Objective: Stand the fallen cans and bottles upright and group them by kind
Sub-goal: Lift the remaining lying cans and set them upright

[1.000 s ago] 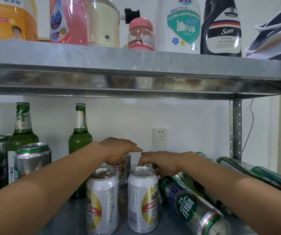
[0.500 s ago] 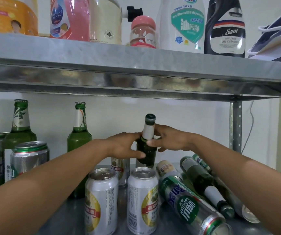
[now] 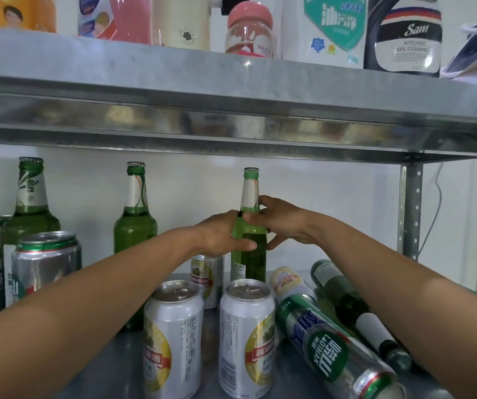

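Silver cans [image 3: 46, 260]: upright at the far left of the shelf [image 3: 125, 375], clustered near the front.
Far-left bottle [image 3: 30, 203]: green glass, upright, just behind the silver cans.
Second bottle [image 3: 135, 220]: same kind, upright toward the back wall, apart from the first.
Left hand [image 3: 220, 234]: fingers curled round the shoulder of the held bottle from the left, thumb across its front.
Held bottle [image 3: 249, 254]: green glass with a pale neck label, upright between both hands at the back of the shelf. Its base is hidden behind the white cans, so I cannot tell whether it rests on the shelf.
Right hand [image 3: 284, 226]: gripping the same bottle from the right, fingers wrapped at the foot of the neck.
White cans [image 3: 174, 335]: two upright side by side at the front, a third upright behind them under the left hand.
Fallen white can [image 3: 286, 283]: on its side, just right of the held bottle.
Fallen green can [image 3: 332, 349]: on its side, leaning toward the front right.
Fallen dark bottle [image 3: 355, 312]: lying neck forward, partly under the right forearm.
Step in hand: probably settling this bottle upright, in line with the two standing ones.
Next move: likely a slide leftward to close the gap to the second bottle, then a release. The fallen white can comes after, and its place is beside its three matches.
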